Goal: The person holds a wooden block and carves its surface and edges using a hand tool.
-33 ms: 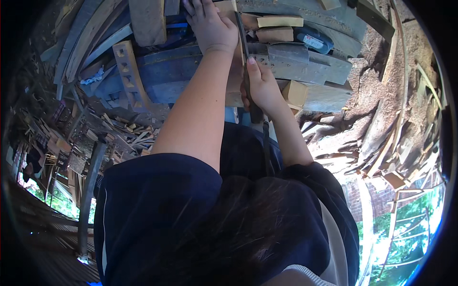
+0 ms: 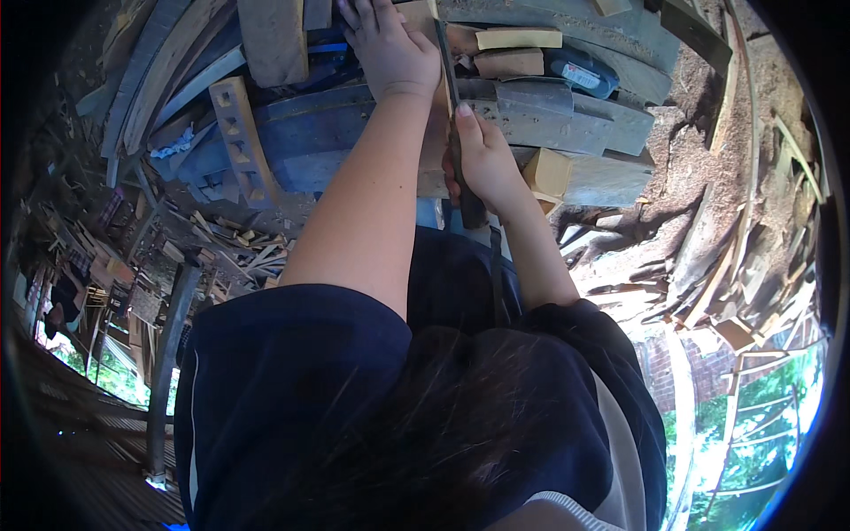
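Observation:
At the top of the view my left hand (image 2: 394, 53) lies flat with its fingers spread, pressing on a pale wooden board (image 2: 416, 16). The fingertips run close to the upper edge. Just right of it, my right hand (image 2: 481, 159) is closed around a long, narrow dark tool (image 2: 472, 210), thumb laid along its top. The tool's thin far part runs up beside the board's right edge. Its exact kind cannot be made out. A small block of light wood (image 2: 547, 174) sits right of my right wrist.
Worn planks form the bench (image 2: 354, 133) under my hands. A wooden piece with square holes (image 2: 239, 133) lies at left. Right of the tool are light wood pieces (image 2: 520, 39) and a dark blue object with a white label (image 2: 580, 75). Wood scraps (image 2: 239, 252) and sawdust (image 2: 682, 159) cover the ground.
My right hand and the near end of the tool have shifted very slightly left. My left hand stays flat in nearly the same place.

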Motion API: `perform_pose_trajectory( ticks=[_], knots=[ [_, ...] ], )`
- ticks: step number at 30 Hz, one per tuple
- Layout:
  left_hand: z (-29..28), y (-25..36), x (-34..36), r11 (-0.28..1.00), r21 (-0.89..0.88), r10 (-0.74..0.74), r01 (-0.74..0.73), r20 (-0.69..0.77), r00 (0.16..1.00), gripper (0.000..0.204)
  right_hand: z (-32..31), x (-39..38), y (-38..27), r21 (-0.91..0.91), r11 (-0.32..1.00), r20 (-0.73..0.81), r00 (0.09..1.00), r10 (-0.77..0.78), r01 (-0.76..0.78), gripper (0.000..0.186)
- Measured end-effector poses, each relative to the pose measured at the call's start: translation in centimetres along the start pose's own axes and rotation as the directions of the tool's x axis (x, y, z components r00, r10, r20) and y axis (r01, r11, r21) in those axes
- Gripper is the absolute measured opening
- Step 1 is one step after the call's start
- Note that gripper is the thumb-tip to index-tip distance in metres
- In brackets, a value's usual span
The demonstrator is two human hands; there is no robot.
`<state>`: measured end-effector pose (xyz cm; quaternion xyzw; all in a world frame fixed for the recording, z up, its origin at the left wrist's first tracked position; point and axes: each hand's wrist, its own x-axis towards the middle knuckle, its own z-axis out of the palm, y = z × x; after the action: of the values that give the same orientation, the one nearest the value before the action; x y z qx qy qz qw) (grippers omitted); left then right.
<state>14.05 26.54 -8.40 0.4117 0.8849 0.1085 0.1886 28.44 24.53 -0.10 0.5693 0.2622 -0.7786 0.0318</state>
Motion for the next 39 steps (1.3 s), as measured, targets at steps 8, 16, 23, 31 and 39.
perform_pose_trajectory(
  ticks=[8,16,23,31,39],
  knots=[
    [0.4,-1.0,-0.2,0.998,-0.007,0.054,-0.055,-0.079,0.995,0.070,0.3,1.1,-1.8,0.069,0.998,-0.004,1.000,-0.002,0.002,0.045],
    [0.1,0.1,-0.1,1.000,0.002,-0.019,0.019,-0.024,1.000,0.070,-1.2,-1.2,-1.9,-0.054,0.996,-0.030,0.997,0.069,-0.071,0.045],
    [-0.3,-0.1,0.0,1.000,0.021,0.002,-0.001,-0.018,1.000,0.073,-0.8,-0.6,-1.8,-0.053,0.993,-0.037,0.994,0.103,-0.104,0.046],
    [0.4,-0.4,0.0,0.999,0.028,0.024,-0.022,-0.054,0.998,0.070,-0.2,0.1,-1.2,-0.009,0.999,-0.020,0.999,0.036,-0.037,0.048],
    [1.8,-1.8,0.4,0.979,-0.052,0.182,-0.199,-0.229,0.956,0.060,-0.9,1.0,-0.5,-0.144,0.987,-0.077,0.994,-0.080,0.069,0.049]
  ],
)
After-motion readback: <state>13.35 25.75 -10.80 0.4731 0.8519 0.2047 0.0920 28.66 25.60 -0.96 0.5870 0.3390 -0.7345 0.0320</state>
